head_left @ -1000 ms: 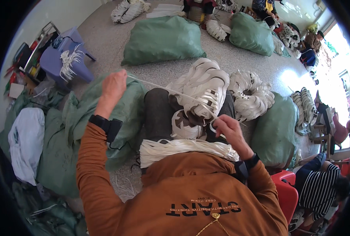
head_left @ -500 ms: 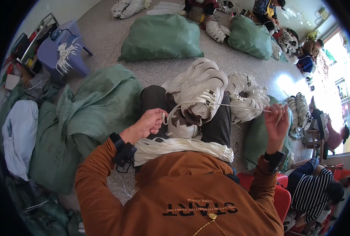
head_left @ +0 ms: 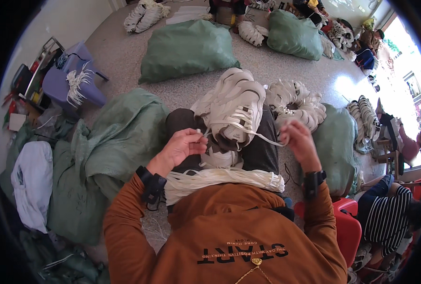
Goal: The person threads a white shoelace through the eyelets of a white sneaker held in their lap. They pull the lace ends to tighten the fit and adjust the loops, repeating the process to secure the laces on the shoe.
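Note:
White and grey sneakers (head_left: 243, 102) rest in a cluster on my lap, the nearest with its opening facing me. A white shoelace (head_left: 266, 139) runs from its eyelets to my right hand (head_left: 301, 144), which is closed on it in a pinch at the shoe's right. At the left, my left hand (head_left: 184, 147) pinches the lace's other end, its pale tip showing above the fingers. Across my waist lies a bundle of loose white laces (head_left: 222, 181). Beneath the nearest sneaker another shoe (head_left: 220, 158) is partly hidden.
More strung sneakers (head_left: 298, 104) lie right of my knees, beside a green sack (head_left: 336, 146). Green sacks (head_left: 120, 137) slump at the left, and another sack (head_left: 187, 49) lies ahead. A purple stool (head_left: 73, 78) holds laces. A person in a striped top (head_left: 385, 222) sits at the right.
My right hand has come inward and left toward the sneaker, and the lace it holds now sags instead of being stretched. The left hand stays near the shoe, still pinching.

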Tool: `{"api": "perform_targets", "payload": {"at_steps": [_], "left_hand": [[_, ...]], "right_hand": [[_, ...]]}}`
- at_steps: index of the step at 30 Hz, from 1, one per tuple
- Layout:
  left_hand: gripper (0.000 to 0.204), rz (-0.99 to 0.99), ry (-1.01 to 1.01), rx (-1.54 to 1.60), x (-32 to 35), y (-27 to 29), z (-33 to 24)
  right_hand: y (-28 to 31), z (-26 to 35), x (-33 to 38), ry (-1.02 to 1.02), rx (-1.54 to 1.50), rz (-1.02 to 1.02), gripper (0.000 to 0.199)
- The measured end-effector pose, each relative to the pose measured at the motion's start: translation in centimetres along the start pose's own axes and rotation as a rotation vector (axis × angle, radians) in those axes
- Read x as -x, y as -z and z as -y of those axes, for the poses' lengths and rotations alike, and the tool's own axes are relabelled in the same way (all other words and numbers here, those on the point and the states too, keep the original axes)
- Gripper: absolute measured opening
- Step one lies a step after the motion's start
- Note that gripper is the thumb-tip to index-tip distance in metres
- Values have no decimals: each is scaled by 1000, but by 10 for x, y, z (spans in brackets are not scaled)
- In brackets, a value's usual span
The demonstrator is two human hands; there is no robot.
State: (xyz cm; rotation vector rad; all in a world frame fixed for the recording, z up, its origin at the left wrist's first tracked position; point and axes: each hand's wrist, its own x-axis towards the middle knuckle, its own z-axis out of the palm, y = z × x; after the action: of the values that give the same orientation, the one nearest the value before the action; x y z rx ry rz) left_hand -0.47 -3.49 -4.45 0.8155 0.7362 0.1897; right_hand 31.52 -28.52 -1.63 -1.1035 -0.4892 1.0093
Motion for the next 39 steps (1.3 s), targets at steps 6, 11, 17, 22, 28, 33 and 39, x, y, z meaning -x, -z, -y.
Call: {"api": "perform_targets", "payload": {"at_steps": [6, 11, 17, 22, 28, 33, 39], "left_hand": [[12, 56, -261, -102, -15, -31, 3], [9, -25, -548, -367, -28, -55, 3], [9, -105, -766, -586, -32, -63, 1], [6, -213, -1057, -1020, -26, -72, -7], [13, -341, -1342, -1337, -24, -73, -6], [11, -194, -826, -1003, -2, -89, 15], [33, -16, -639, -907, -12, -126, 53]], "right_hand": [[-77, -36, 10, -159, 341, 82, 12], [-71, -54, 8, -19, 443, 65, 13], [-59, -45, 13, -74, 462, -11, 13], [-49, -60, 6, 98, 529, -38, 13], [-54, -65, 4, 383, 763, -30, 9], [-62, -55, 7, 478, 876, -11, 8], [-66, -51, 7, 480, 962, -44, 7]]}}
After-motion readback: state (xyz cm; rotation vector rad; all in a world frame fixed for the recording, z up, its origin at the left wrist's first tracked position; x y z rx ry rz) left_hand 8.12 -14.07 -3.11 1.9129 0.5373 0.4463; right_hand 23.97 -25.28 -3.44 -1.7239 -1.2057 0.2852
